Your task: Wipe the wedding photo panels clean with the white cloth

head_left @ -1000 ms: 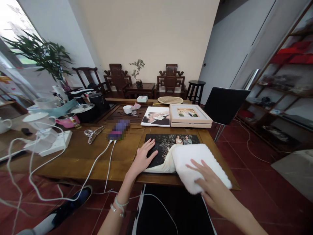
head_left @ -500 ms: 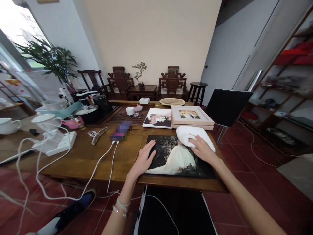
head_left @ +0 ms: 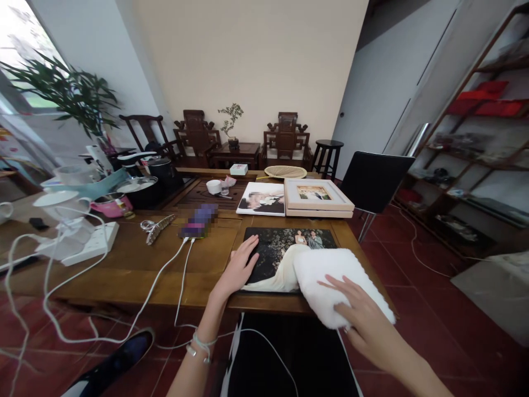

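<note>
A dark wedding photo panel (head_left: 269, 258), showing a couple and a long white dress, lies flat at the table's front edge. My left hand (head_left: 238, 268) rests on its left edge with the fingers stretched out. Under my right hand (head_left: 359, 310) is a fluffy white cloth (head_left: 324, 264), held with the fingers over its top. The cloth covers the panel's lower right part and reaches past the table's front edge.
Behind the panel lie a photo book (head_left: 261, 199) and stacked pale frames (head_left: 320, 212). To the left are a phone (head_left: 198, 220), a hair clip (head_left: 160, 228), white cables and a power strip (head_left: 93, 245). A black chair (head_left: 374, 182) stands beyond the table's right side.
My right hand has drawn the cloth toward me, from the panel's upper right to its lower right corner, uncovering the couple. My left hand stays on the panel's left edge.
</note>
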A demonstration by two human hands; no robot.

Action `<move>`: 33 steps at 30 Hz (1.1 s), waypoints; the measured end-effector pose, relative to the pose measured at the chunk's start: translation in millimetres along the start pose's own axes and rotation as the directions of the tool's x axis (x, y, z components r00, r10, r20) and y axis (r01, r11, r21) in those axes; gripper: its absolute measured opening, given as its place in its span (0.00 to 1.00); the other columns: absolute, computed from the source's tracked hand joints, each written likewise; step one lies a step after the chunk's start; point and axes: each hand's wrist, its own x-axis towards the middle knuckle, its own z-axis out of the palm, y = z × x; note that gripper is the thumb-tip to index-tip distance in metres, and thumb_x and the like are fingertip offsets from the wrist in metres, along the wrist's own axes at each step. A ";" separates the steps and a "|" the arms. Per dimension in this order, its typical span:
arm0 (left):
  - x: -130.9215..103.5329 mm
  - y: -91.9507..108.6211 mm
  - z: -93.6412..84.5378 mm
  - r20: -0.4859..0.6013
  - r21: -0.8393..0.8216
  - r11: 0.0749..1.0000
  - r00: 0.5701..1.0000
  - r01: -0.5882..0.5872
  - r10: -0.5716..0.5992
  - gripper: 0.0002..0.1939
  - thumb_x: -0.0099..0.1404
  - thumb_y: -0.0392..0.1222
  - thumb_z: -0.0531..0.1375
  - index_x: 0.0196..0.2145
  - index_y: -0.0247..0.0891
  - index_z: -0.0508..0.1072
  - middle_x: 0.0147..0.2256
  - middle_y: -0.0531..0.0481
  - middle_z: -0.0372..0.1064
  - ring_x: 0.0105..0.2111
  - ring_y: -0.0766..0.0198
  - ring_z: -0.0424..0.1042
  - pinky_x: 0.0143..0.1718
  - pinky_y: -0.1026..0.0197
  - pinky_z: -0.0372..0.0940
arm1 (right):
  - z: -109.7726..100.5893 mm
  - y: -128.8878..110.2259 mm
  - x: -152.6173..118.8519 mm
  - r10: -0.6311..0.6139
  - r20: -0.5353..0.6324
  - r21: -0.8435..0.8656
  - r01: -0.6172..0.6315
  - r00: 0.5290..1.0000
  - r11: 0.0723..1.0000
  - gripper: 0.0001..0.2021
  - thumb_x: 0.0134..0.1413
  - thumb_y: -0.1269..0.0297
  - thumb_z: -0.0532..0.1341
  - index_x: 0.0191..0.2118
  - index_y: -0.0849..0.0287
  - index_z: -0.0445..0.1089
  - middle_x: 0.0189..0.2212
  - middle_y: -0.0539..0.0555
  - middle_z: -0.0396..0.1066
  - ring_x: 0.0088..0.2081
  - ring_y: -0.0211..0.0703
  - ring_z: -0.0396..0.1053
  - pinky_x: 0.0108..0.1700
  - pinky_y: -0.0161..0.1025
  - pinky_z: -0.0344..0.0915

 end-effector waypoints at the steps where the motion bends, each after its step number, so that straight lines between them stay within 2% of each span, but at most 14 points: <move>1: 0.0 -0.1 -0.2 0.005 0.000 1.000 1.000 0.000 0.000 0.21 0.67 0.44 0.45 0.57 0.47 0.55 0.60 0.48 0.50 0.61 0.61 0.47 0.58 0.47 0.44 | 0.6 8.4 7.9 0.021 0.001 -0.002 -0.021 1.000 1.000 0.19 0.35 0.81 0.49 0.35 0.58 0.67 0.56 0.57 0.58 0.60 0.50 0.48 0.57 0.55 0.50; 4: -0.2 -0.9 -0.3 0.006 -0.001 1.000 1.000 0.006 -0.006 0.21 0.67 0.45 0.45 0.57 0.48 0.55 0.60 0.48 0.49 0.61 0.61 0.47 0.58 0.46 0.44 | 6.1 43.8 44.4 0.079 -0.027 -0.013 -0.079 0.997 0.997 0.19 0.39 0.79 0.50 0.39 0.59 0.68 0.52 0.60 0.62 0.56 0.51 0.54 0.55 0.54 0.52; 7: -0.7 -1.1 -0.1 0.007 -0.005 1.000 1.000 0.022 -0.022 0.21 0.67 0.45 0.45 0.57 0.50 0.55 0.60 0.48 0.49 0.61 0.60 0.47 0.58 0.45 0.43 | 11.5 80.0 83.5 0.148 -0.080 -0.005 -0.149 0.986 0.989 0.19 0.41 0.78 0.50 0.41 0.59 0.68 0.45 0.59 0.67 0.49 0.51 0.61 0.49 0.49 0.59; 9: -1.0 -0.7 0.1 0.003 -0.012 1.000 1.000 0.025 -0.024 0.21 0.67 0.44 0.46 0.57 0.49 0.54 0.60 0.48 0.49 0.60 0.60 0.47 0.58 0.45 0.43 | 13.4 96.2 100.7 0.191 -0.088 -0.005 -0.193 0.978 0.981 0.16 0.44 0.76 0.50 0.39 0.59 0.68 0.38 0.58 0.69 0.43 0.51 0.64 0.44 0.46 0.62; 11: -1.2 -0.2 0.6 -0.012 -0.016 1.000 1.000 0.016 -0.017 0.21 0.67 0.44 0.46 0.57 0.48 0.54 0.60 0.48 0.50 0.60 0.61 0.48 0.58 0.46 0.43 | 15.0 102.1 106.9 0.210 -0.090 -0.006 -0.212 0.973 0.977 0.15 0.45 0.76 0.50 0.38 0.59 0.68 0.36 0.58 0.69 0.42 0.51 0.64 0.43 0.46 0.62; 13: -1.3 0.3 1.2 -0.028 -0.018 1.000 1.000 0.009 -0.009 0.21 0.67 0.43 0.46 0.57 0.47 0.54 0.60 0.48 0.50 0.60 0.62 0.48 0.58 0.47 0.43 | 17.4 96.4 101.9 0.192 -0.099 -0.021 -0.195 0.976 0.981 0.17 0.43 0.78 0.49 0.39 0.60 0.68 0.40 0.59 0.69 0.47 0.52 0.62 0.48 0.48 0.59; 16: -1.4 0.6 2.0 -0.032 -0.019 1.000 0.999 0.018 -0.019 0.21 0.67 0.43 0.46 0.57 0.47 0.54 0.60 0.48 0.50 0.60 0.62 0.48 0.58 0.47 0.43 | 20.7 68.0 77.1 0.143 -0.108 -0.060 -0.151 0.984 0.987 0.20 0.40 0.79 0.50 0.40 0.61 0.68 0.50 0.61 0.64 0.55 0.53 0.55 0.56 0.54 0.50; 19: -1.4 0.9 2.1 -0.022 -0.020 0.999 0.999 0.026 -0.027 0.20 0.67 0.44 0.45 0.57 0.47 0.55 0.60 0.47 0.50 0.61 0.61 0.47 0.58 0.46 0.43 | 19.5 25.6 41.3 0.087 -0.079 -0.048 -0.091 0.993 0.995 0.19 0.38 0.80 0.50 0.38 0.58 0.68 0.54 0.58 0.61 0.58 0.52 0.50 0.58 0.57 0.46; 21: -1.3 1.3 1.7 -0.021 -0.018 0.999 0.999 0.027 -0.027 0.20 0.67 0.44 0.45 0.57 0.47 0.55 0.60 0.47 0.50 0.61 0.61 0.47 0.58 0.46 0.42 | 15.7 -0.5 19.7 0.035 -0.049 -0.019 -0.036 0.998 0.999 0.21 0.34 0.81 0.50 0.36 0.57 0.68 0.55 0.54 0.59 0.60 0.51 0.46 0.59 0.57 0.44; 24: -0.9 2.1 0.6 -0.011 -0.012 1.000 1.000 0.027 -0.027 0.20 0.67 0.44 0.45 0.57 0.47 0.55 0.60 0.47 0.50 0.61 0.60 0.47 0.58 0.45 0.43 | 9.6 -19.8 5.2 0.016 -0.019 0.006 -0.016 1.000 1.000 0.22 0.31 0.81 0.50 0.36 0.56 0.68 0.56 0.53 0.58 0.60 0.51 0.47 0.58 0.57 0.46; 27: -0.6 2.1 -0.3 -0.001 -0.013 1.000 1.000 0.012 -0.012 0.20 0.67 0.44 0.45 0.56 0.47 0.55 0.60 0.47 0.50 0.60 0.60 0.47 0.58 0.45 0.43 | 7.5 -7.9 22.1 0.072 -0.004 -0.006 -0.072 0.997 0.997 0.22 0.34 0.80 0.51 0.38 0.56 0.69 0.53 0.56 0.61 0.57 0.51 0.52 0.56 0.55 0.50; 30: -0.7 1.7 -0.7 -0.002 -0.013 1.000 1.000 0.012 -0.013 0.20 0.67 0.44 0.45 0.56 0.48 0.55 0.60 0.47 0.50 0.60 0.61 0.48 0.58 0.45 0.43 | 10.2 23.5 64.4 0.112 -0.005 -0.068 -0.112 0.994 0.991 0.20 0.40 0.77 0.51 0.42 0.59 0.69 0.51 0.63 0.62 0.55 0.54 0.55 0.52 0.53 0.54; 33: -0.9 1.5 -1.0 -0.007 -0.015 1.000 1.000 0.014 -0.014 0.21 0.67 0.44 0.46 0.57 0.48 0.55 0.60 0.47 0.50 0.60 0.61 0.48 0.58 0.44 0.42 | 16.3 53.6 110.2 0.185 -0.002 -0.144 -0.183 0.983 0.972 0.20 0.43 0.75 0.52 0.45 0.59 0.67 0.50 0.65 0.62 0.55 0.57 0.53 0.49 0.55 0.55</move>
